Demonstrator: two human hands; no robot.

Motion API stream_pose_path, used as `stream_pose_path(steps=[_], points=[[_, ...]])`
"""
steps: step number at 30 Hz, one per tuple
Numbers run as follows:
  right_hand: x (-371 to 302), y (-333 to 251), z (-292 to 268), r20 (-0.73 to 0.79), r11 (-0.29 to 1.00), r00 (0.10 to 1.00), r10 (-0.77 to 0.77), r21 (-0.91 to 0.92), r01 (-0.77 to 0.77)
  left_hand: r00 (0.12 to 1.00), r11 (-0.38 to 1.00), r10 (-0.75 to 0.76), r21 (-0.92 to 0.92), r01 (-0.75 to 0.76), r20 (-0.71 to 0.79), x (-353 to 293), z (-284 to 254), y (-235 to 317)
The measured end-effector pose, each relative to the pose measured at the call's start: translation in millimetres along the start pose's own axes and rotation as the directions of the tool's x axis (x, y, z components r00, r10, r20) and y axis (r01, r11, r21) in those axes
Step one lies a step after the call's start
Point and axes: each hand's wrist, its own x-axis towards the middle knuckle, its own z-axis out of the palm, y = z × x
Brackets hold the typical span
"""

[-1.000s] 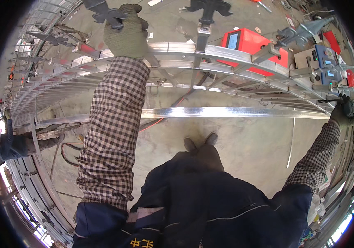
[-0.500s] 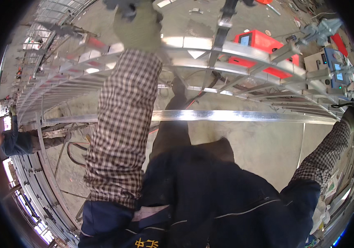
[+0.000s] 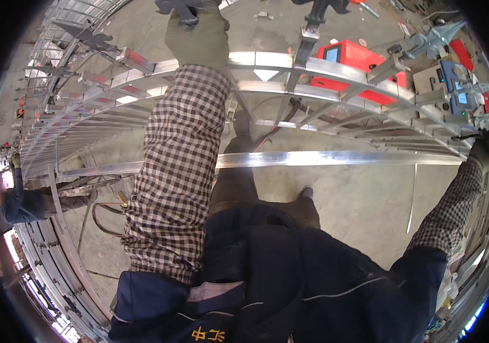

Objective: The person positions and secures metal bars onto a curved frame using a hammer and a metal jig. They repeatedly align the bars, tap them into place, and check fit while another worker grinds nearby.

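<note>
A metal fence panel with parallel rails and pickets stretches across the space before me. Dark spear-shaped finials top its pickets. My left hand, in an olive glove, reaches to the far side and closes round the base of one finial. Out at the far right, my right hand is also gloved and closed at the panel's end. Something dark shows at its fingers, too small to name. A shiny flat metal bar crosses in front of my body, below the panel.
Beyond the panel stand a red machine with a screen and a blue-and-grey machine. Cables lie on the concrete floor. Another person is at the panel's left end. Stacked metal lengths lie at the lower left.
My left hand has shifted slightly right and toward me, with its finial now showing more clearly. The right hand stays at the panel's end. The view has shifted a little.
</note>
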Motion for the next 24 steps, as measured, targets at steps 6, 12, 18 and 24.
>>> stream_pose_path(steps=[6, 12, 18, 24], points=[[-30, 16, 4, 0.098, 1.000, 0.995, 0.000, -0.026, 0.003, 0.984, 0.989, -0.112, -0.114, 0.097, -0.137, 8, 10, -7], [-34, 18, 5, 0.163, 0.993, 0.981, 0.109, 0.016, -0.113, 0.986, 0.998, -0.068, 0.006, 0.070, -0.155, 0, 14, -3], [-29, 14, 6, 0.116, 0.993, 0.987, 0.115, -0.011, -0.114, 0.983, 0.994, -0.098, -0.064, 0.089, -0.156, -1, 11, -4], [-45, 9, 15, 0.207, 0.973, 0.956, 0.207, 0.057, -0.223, 0.980, 0.961, -0.159, -0.247, 0.125, -0.123, 12, 7, -22]])
